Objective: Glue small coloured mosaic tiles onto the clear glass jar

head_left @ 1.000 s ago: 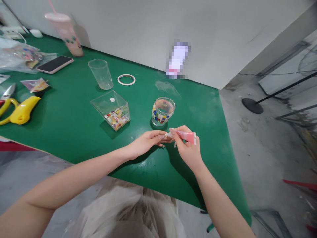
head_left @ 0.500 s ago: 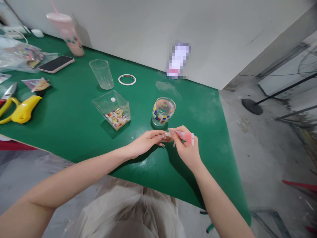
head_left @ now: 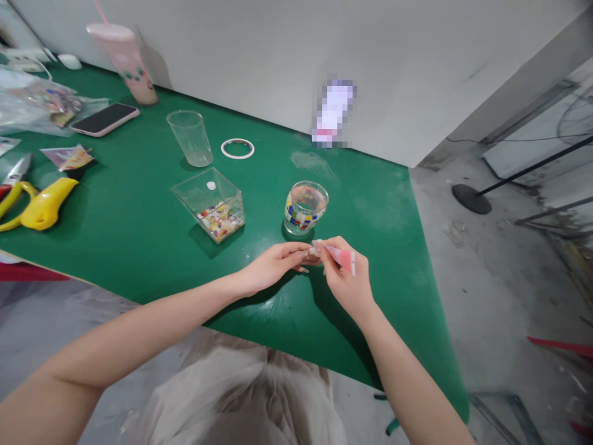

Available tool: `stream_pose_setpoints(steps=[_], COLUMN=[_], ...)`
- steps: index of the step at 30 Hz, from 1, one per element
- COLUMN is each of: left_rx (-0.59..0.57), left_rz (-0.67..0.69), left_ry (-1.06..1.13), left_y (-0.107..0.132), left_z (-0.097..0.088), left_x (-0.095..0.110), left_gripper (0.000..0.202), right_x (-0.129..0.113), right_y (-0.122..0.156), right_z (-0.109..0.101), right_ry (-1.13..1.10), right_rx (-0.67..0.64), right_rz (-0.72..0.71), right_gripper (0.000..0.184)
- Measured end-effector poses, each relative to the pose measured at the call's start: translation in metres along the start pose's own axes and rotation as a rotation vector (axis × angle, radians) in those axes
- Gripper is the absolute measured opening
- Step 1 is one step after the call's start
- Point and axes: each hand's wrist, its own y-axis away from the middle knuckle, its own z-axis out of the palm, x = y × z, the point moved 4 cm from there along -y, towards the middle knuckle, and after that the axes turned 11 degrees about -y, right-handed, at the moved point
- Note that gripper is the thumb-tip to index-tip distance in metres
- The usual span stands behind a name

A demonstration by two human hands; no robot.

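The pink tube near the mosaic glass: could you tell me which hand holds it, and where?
The right hand pinches the pink tube along its body; the left hand fingers meet its nozzle tip.

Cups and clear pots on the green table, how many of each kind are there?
Pink cup with a straw: 1
Plain clear cup: 1
Clear square box of coloured bits: 1
Round glass with coloured squares stuck on: 1
Total: 4
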Motion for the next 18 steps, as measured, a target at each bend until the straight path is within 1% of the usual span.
stream_pose_setpoints(steps=[10,18], left_rx=[-0.001,-0.005], left_rz=[0.009,0.01], left_ry=[-0.002,-0.009], left_y=[-0.0002,0.0004], left_z=[0.0007,0.0004], left_x=[0.0008,0.0006], left_gripper=[0.042,0.041], right_x=[-0.0008,-0.0042], right_y=[-0.0008,-0.0007], right_z=[-0.0008,-0.0006], right_ry=[-0.037,-0.019], right_rx=[0.031,0.028], right_rz=[0.024,-0.013], right_gripper=[0.018,0.017])
